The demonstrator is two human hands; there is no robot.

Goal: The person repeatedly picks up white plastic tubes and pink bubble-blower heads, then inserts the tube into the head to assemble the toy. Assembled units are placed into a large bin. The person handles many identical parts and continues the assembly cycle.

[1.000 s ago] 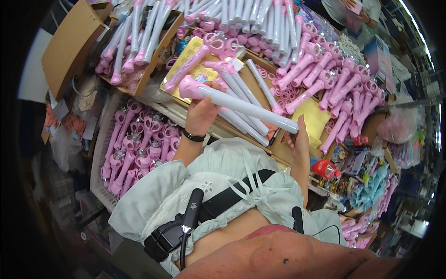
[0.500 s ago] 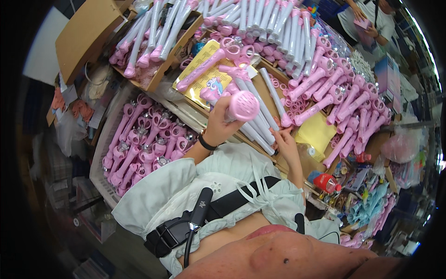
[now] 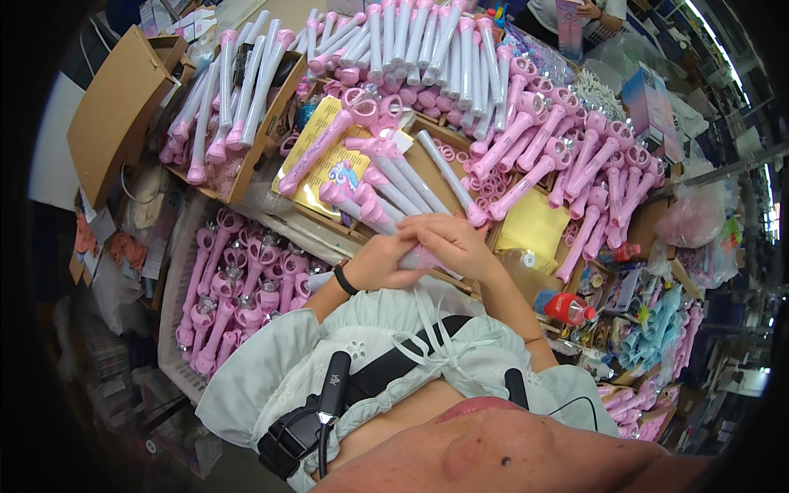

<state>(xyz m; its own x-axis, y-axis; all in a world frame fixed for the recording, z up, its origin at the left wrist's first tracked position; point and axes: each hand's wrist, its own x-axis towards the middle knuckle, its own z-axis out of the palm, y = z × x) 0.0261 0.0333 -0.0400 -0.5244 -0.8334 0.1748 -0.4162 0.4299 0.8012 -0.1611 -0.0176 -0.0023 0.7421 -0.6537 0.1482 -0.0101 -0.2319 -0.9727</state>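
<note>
My left hand (image 3: 380,261) is wrapped round a whitish tube (image 3: 416,259) close to my waist; its ends are mostly hidden. Over that tube and the left fingers lies my right hand (image 3: 454,240), its fingers bent and pressed down. Just beyond the hands, several white tubes with pink ends (image 3: 401,194) lie side by side on a cardboard tray. A pink wand handle (image 3: 316,153) with a ring-shaped head rests on a yellow printed card (image 3: 335,174), left of them. One more white tube (image 3: 444,171) slants to their right.
A pale plastic basket (image 3: 170,329) at left holds pink wands. Behind it stands a cardboard box (image 3: 267,135) of white tubes. Heaped pink wands (image 3: 588,164), yellow paper (image 3: 530,230) and a red-labelled bottle (image 3: 567,308) are at right. Another person's hand (image 3: 588,10) shows at top right.
My right hand has left the tubes on the tray and joined my left. The pink perforated end that faced up from my left hand has tipped out of sight. The whole view has shifted slightly.
</note>
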